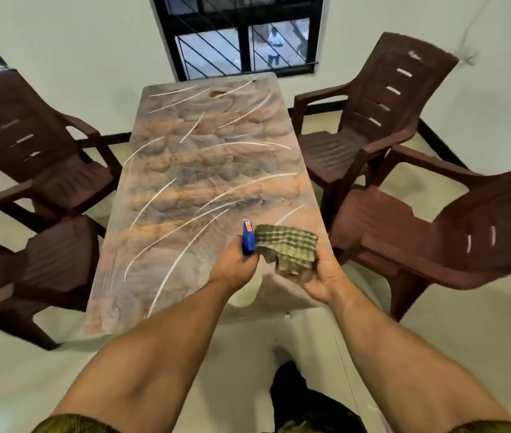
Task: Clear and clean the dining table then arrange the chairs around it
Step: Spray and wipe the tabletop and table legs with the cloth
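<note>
The desk [198, 170] runs lengthwise away from the person, its top covered in a brown and orange pattern crossed by thin pale curved streaks. Both hands are over the near right corner of the desk. The left hand [232, 265] is curled tight round a blue spray bottle [248, 240], of which only the blue head shows above the fist, with a small orange patch near its top. The right hand [320, 276], palm up, cups a crumpled green checked cloth [288, 248] with its fingers bent under the folds. The cloth presses against the side of the bottle's head. Whether the bottle or the cloth touches the desk top cannot be told. Four dark brown plastic armchairs stand around the desk, two on each long side. The far left chair [29, 145] and the near left chair [29, 267] stand apart from the desk's left edge, both turned at an angle. The far right chair [373, 117] stands just beside the desk's right edge, and the near right chair [435, 239] stands near the right corner, tipped outward from the desk. Beyond the desk's far end, a black barred window [241, 35] is set in a pale wall [91, 51], and a pale floor [248, 354] lies under the desk.
</note>
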